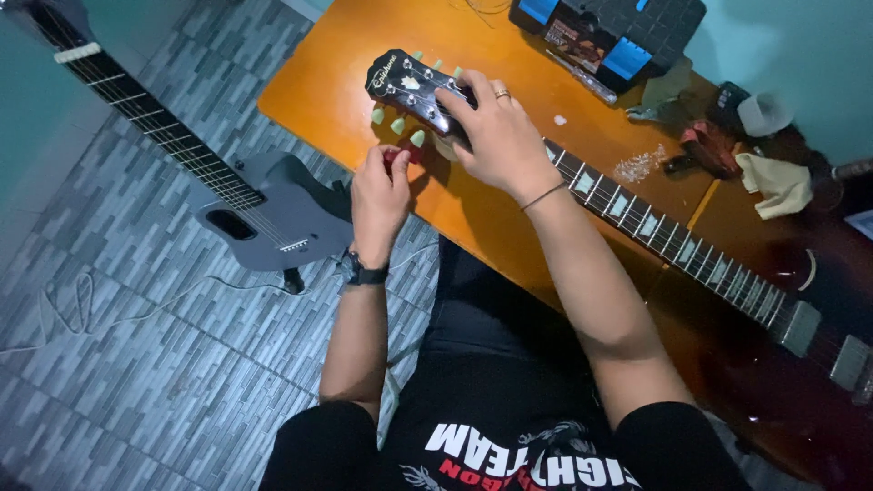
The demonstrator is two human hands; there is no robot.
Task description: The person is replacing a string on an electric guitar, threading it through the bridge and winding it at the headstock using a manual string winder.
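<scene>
Right hand [496, 136] lies palm-down over the guitar headstock [406, 84], fingers curled and closed around it near the nut; fingertips hidden under the hand. Left hand [379, 193] sits just below the headstock, fingers pinched shut on a small red thing [392, 158], probably a string winder, at the lower row of pale green tuning pegs [397, 125]; what the red thing is exactly is hard to make out, mostly covered by the fingers. Guitar lies across the orange table [318, 91], headstock toward the left end, neck [655, 227] running down-right to a dark body [800, 364] cut off at the frame's right edge. A black watch [362, 270] on the left wrist, thin bracelet [544, 195] on the right. Black-and-blue case [618, 32] at the table's far edge, rectangular, with a dark printed label on its lid, top cut off. Cream cloth [780, 182] and dim clutter at right, unclear. Grey guitar [264, 214] lies on the tiled floor [136, 364], its neck cut off top left.
</scene>
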